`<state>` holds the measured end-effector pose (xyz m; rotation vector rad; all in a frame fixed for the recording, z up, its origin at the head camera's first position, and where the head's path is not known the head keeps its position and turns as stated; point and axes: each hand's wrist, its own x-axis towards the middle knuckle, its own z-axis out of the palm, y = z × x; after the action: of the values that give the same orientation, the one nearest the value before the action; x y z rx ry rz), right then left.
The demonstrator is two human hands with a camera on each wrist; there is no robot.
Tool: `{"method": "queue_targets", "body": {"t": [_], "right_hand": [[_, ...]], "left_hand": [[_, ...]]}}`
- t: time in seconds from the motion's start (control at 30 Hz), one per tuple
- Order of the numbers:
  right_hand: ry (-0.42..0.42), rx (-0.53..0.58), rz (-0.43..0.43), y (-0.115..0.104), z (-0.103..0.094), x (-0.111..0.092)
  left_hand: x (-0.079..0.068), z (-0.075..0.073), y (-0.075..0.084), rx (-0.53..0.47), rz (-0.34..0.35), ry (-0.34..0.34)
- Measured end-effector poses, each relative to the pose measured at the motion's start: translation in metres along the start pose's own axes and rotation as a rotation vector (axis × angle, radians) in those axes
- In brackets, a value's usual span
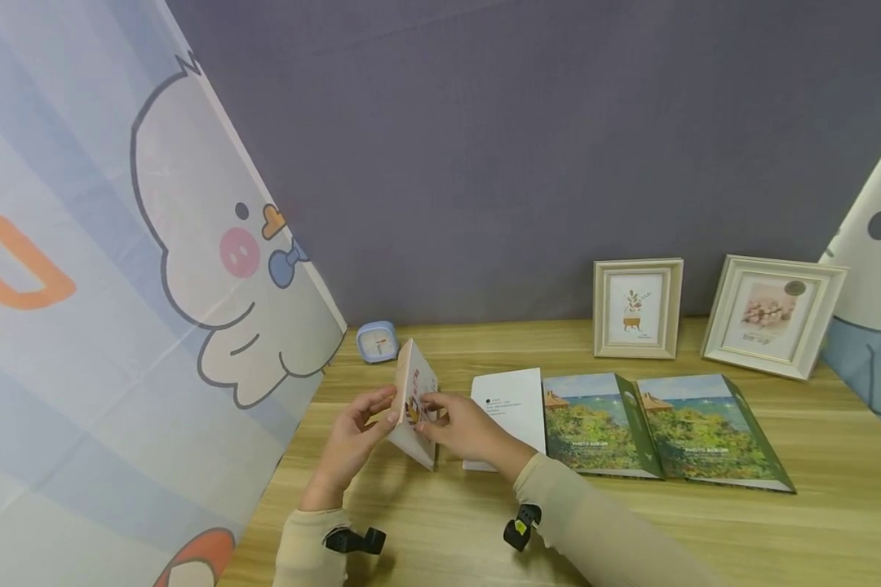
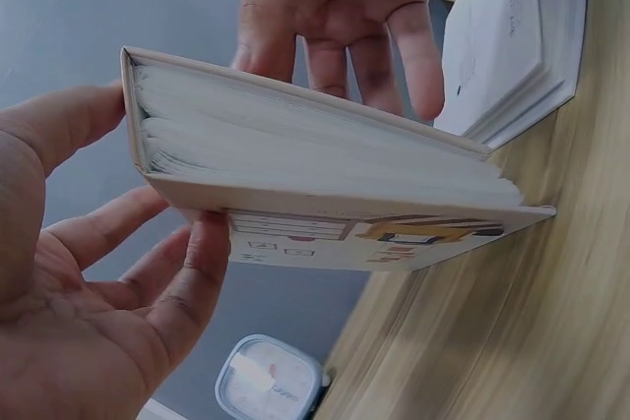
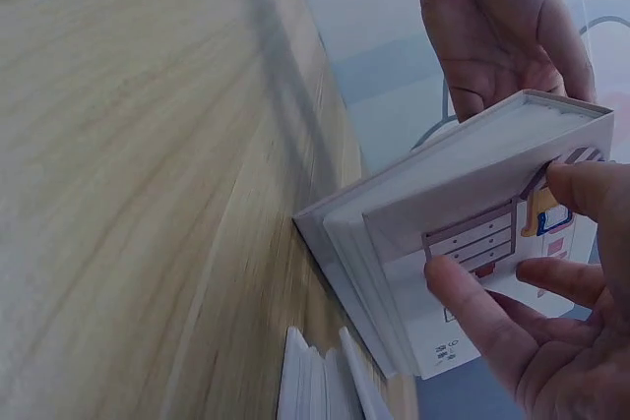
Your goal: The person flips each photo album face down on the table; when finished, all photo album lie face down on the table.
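A thick photo album (image 1: 423, 377) with a pale pink spine and cartoon drawings on its covers stands upright on the wooden table. My left hand (image 1: 347, 444) grips it along the spine, thumb on one cover and fingers on the other. Against the right-hand cover rest the fingertips of my right hand (image 1: 466, 424), fingers stretched fairly straight. In the left wrist view the album's white page edges (image 2: 295, 130) show between slightly spread covers. The right wrist view shows drawers drawn on the cover (image 3: 472, 243) near my fingers.
Right of my hands lies a white book (image 1: 512, 412), then two green albums with landscape covers, one (image 1: 587, 424) beside the other (image 1: 693, 424). Two picture frames, one upright (image 1: 637, 346) and one leaning (image 1: 727, 346), stand behind them. A small blue clock (image 1: 378, 341) is at back left.
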<state>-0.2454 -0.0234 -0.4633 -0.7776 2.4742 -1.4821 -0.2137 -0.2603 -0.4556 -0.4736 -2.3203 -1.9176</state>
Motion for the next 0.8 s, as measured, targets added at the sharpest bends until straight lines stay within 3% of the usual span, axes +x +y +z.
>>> {"method": "queue_targets", "body": {"t": [0.17,0.3,0.47,0.8], "right_hand": [[-0.032,0.109,0.031,0.001,-0.003,-0.003],[-0.052,0.229,0.049,0.001,-0.007,-0.004],[-0.043,0.268,0.043,0.002,-0.011,-0.003],[-0.037,0.289,0.084,0.0,-0.023,-0.002]], "left_hand": [[0.002,0.004,0.0,0.001,-0.064,-0.019],[0.004,0.008,-0.002,0.029,-0.073,-0.02],[0.005,0.012,-0.005,0.024,-0.059,-0.028],[0.008,0.016,-0.005,0.013,-0.032,-0.12]]}}
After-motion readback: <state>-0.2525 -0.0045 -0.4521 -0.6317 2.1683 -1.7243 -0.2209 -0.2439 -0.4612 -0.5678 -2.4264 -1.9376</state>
